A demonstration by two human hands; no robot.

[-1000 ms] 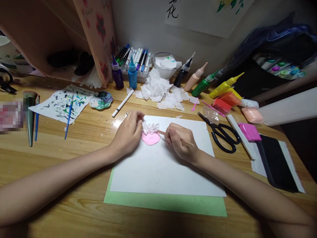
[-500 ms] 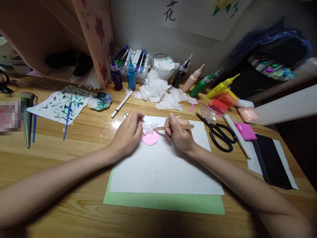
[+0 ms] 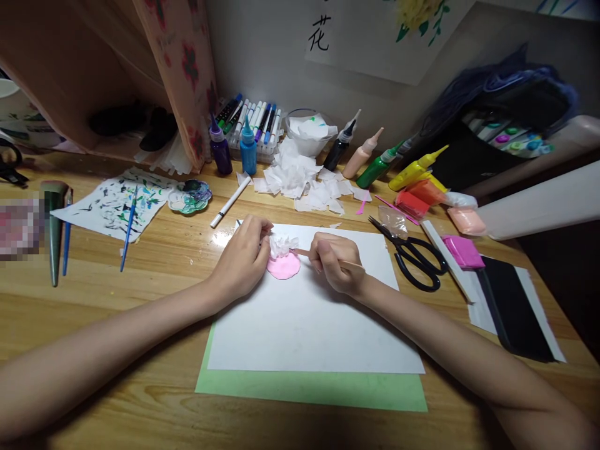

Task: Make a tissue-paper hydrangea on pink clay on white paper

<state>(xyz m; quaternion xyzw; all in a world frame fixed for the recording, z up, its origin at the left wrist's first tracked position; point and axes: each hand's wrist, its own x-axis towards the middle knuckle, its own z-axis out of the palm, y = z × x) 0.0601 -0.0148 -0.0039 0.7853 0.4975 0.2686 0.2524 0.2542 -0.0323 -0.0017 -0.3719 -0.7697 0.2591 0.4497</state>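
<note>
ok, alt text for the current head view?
Right hand holding a thin stick, its tip at crumpled white paper on a pink disc, left hand beside it. Beneath: a white sheet over a green sheet; scissors lie to the right.

Disc (image 3: 284, 267) on paper sheet (image 3: 309, 337), scissors (image 3: 402, 243) to the right, bottles (image 3: 374, 171) behind.

Right now the middle of the thin stick (image 3: 302, 252) is swallowed by the right hand (image 3: 336, 262); contact between the stick's tip and the white ruffle (image 3: 282, 244) is too small to be judged. Whether anything is pinched by the left hand (image 3: 242, 257) can't be made out! Most of the green sheet (image 3: 309, 390) is masked by white paper (image 3: 309, 334); far left, a pinkish object (image 3: 19, 229) is blurred into blocks.
</note>
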